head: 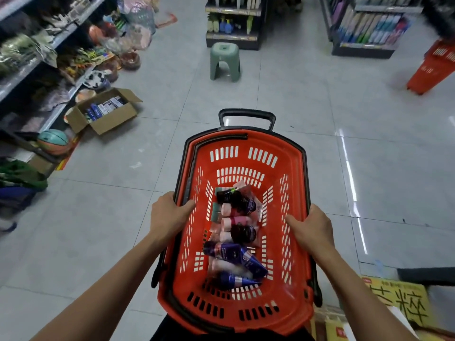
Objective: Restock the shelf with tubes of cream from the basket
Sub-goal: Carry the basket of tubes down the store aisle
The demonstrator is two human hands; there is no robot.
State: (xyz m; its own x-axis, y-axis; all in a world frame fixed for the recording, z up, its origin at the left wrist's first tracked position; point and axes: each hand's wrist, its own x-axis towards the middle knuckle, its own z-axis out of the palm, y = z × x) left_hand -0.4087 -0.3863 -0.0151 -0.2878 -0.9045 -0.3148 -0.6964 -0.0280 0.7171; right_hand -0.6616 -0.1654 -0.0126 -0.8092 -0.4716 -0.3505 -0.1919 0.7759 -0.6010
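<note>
I hold a red plastic basket (290,299) with black handles in front of me, above the tiled floor. My left hand (168,216) grips its left rim, thumb inside. My right hand (312,228) grips its right rim the same way. Several tubes of cream (237,232) lie in a heap on the basket's bottom: dark purple, pink and blue ones. A shelf unit (234,20) with bottles stands at the far end of the aisle.
Shelves of goods (37,57) line the left side, with an open cardboard box (105,112) and a ball (53,141) on the floor beside them. A green stool (224,61) stands ahead. Another red basket (433,67) sits at right. Yellow boxes (398,306) are near my right arm.
</note>
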